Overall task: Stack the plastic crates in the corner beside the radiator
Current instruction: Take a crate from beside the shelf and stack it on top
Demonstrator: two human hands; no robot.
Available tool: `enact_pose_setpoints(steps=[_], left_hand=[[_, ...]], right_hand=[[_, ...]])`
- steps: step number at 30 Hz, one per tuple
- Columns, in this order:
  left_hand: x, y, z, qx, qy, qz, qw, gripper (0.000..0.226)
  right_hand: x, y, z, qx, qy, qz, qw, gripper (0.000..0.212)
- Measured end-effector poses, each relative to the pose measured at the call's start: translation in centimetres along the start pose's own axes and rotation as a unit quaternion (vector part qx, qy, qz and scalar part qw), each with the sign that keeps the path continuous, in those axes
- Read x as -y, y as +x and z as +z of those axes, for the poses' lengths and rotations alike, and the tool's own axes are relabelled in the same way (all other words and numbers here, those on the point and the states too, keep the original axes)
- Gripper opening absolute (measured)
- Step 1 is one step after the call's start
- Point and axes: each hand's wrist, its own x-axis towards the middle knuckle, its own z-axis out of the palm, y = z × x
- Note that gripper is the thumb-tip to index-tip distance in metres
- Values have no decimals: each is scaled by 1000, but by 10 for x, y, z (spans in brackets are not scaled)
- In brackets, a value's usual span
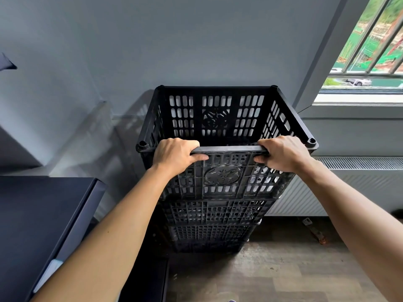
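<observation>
1. Here both hands grip the near rim of the top crate (pixel 218 118). The left hand (pixel 174 154) is curled over the rim's left part, thumb pressed on the outer wall. The right hand (pixel 283 154) mirrors it on the right part.
2. That crate sits directly under and ahead of the hands, at the head of a black stack. Below the hands at least two lower crates (pixel 211 216) show, going down to the floor (pixel 283 275).
3. The stack stands against the wall (pixel 196 40) beyond the hands. The radiator (pixel 359 182) lies just right of the right hand, close beside the stack.
4. Judging progress: the stack looks largely built in the corner, and the top crate seems seated on the one beneath. Whether it is fully nested or square I cannot tell, since the hands hide part of the near edge.
5. What seems left is small: settle the top crate, check it sits level, then let go. Whether more crates wait elsewhere is not shown.
6. Markings: a round embossed emblem (pixel 222 175) sits on the near wall between and just below the hands. A matching one shows on the far wall. Neither is legible, and I see no readable words or labels.
7. To the left of the left arm is a dark cabinet (pixel 43 214), near the stack.
</observation>
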Motion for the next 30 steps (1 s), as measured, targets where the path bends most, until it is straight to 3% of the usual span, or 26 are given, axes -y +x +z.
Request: enact_pose_setpoints(steps=[9,22,30], left_hand=[[-3,-4,1,-4,-3,-7,1000,58],[-1,13,-3,57,-17,4,998,41],[-9,8,3,2,0,4,1000,45]], right_hand=[[-1,-1,2,6,5,-4,1000,29],[-9,5,-1,26,22,-9,999,29],[-12,11,-5,23,11,-29,999,23]])
